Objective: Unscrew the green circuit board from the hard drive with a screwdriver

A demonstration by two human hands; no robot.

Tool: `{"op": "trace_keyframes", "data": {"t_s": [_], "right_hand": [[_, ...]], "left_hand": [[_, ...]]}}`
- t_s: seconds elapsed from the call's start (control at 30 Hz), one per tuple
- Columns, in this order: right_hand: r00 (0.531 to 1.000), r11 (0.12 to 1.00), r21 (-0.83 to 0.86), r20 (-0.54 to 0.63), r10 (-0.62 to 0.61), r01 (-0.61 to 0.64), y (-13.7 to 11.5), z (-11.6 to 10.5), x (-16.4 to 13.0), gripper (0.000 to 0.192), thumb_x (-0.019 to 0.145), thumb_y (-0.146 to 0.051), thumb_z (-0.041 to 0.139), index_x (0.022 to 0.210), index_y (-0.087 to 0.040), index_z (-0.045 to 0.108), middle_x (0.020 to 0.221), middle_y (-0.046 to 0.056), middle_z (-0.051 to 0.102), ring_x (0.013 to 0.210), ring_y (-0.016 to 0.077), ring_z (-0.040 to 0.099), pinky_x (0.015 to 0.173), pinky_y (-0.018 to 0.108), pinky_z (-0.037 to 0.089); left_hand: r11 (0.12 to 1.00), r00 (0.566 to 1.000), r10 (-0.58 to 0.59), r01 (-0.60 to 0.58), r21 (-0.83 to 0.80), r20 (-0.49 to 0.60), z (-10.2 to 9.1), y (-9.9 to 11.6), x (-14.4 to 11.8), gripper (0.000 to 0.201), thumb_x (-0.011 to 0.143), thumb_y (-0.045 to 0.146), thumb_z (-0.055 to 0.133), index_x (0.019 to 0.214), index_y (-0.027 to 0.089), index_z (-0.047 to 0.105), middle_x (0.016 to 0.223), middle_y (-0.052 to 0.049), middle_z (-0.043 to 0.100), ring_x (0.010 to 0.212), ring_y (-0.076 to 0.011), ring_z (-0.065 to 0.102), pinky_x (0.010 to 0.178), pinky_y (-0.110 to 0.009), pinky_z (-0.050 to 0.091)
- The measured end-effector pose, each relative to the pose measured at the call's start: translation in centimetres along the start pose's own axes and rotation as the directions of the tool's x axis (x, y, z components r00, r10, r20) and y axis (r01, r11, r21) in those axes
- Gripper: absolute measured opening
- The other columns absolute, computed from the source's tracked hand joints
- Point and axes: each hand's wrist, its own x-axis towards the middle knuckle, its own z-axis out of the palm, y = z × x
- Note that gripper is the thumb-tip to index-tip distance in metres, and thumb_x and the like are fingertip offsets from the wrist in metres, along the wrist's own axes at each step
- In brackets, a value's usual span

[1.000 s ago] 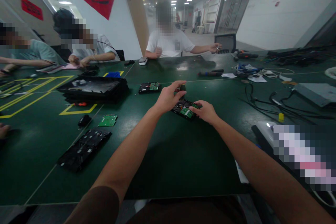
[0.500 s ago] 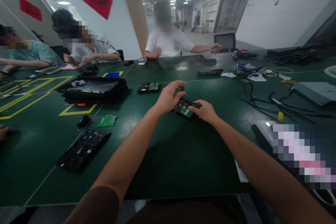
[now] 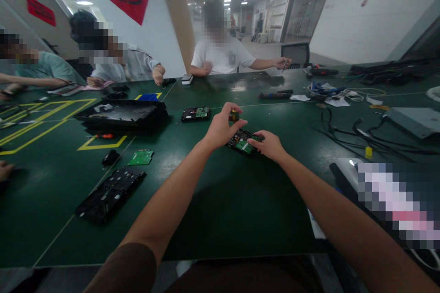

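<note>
My left hand (image 3: 220, 129) pinches the screwdriver handle (image 3: 234, 116) upright over the hard drive (image 3: 243, 141) at frame centre; my right hand (image 3: 268, 145) presses it to the tabletop (image 3: 220, 201). I'd keep the driver vertical and the drive pinned.

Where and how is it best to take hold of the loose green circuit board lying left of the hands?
Pinch the green circuit board by its two long edges, coming from above. It lies flat and bare on the table, apart from the black piece, so a fingertip would probably first lift one edge.
</note>
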Motion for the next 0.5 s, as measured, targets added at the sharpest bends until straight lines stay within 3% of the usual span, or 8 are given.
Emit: {"op": "trace_keyframes", "data": {"t_s": [0.23, 0.37, 0.5], "right_hand": [[1.0, 1.0, 0.017, 0.006, 0.004, -0.004, 0.1, 0.0, 0.0, 0.049, 0.089, -0.05, 0.075, 0.122, -0.015, 0.069, 0.074, 0.003, 0.069, 0.051, 0.0118, 0.062, 0.05, 0.024, 0.049], [1.0, 1.0, 0.019, 0.002, 0.023, -0.023, 0.0, 0.1, 0.1, 0.05, 0.088, -0.049, 0.076, 0.123, -0.015, 0.068, 0.074, 0.003, 0.069, 0.052, 0.012, 0.062, 0.049, 0.023, 0.049], [1.0, 1.0, 0.01, -0.002, 0.022, -0.022, 0.0, 0.1, 0.0, 0.048, 0.088, -0.049, 0.076, 0.122, -0.016, 0.069, 0.073, 0.002, 0.069, 0.05, 0.0114, 0.061, 0.048, 0.023, 0.048]], "left_hand": [[0.99, 0.997, -0.078, 0.075, -0.118, -0.016, 0.5, -1.4, 0.0, 0.041, 0.093, 0.015, 0.067, 0.125, 0.026, 0.042, 0.119, -0.005, 0.071, 0.09, -0.0165, 0.071, 0.074, -0.03, 0.061], [0.998, 1.0, 0.03, -0.03, 0.064, -0.003, -0.2, -1.0, 0.1, 0.031, 0.094, 0.017, 0.067, 0.122, 0.024, 0.055, 0.119, -0.006, 0.067, 0.095, -0.0175, 0.067, 0.086, -0.036, 0.06], [0.967, 0.994, 0.096, -0.08, 0.242, -0.056, -0.7, -0.8, 0.3, 0.034, 0.094, 0.016, 0.067, 0.127, 0.023, 0.065, 0.117, -0.008, 0.06, 0.101, -0.02, 0.063, 0.093, -0.038, 0.056]]}}
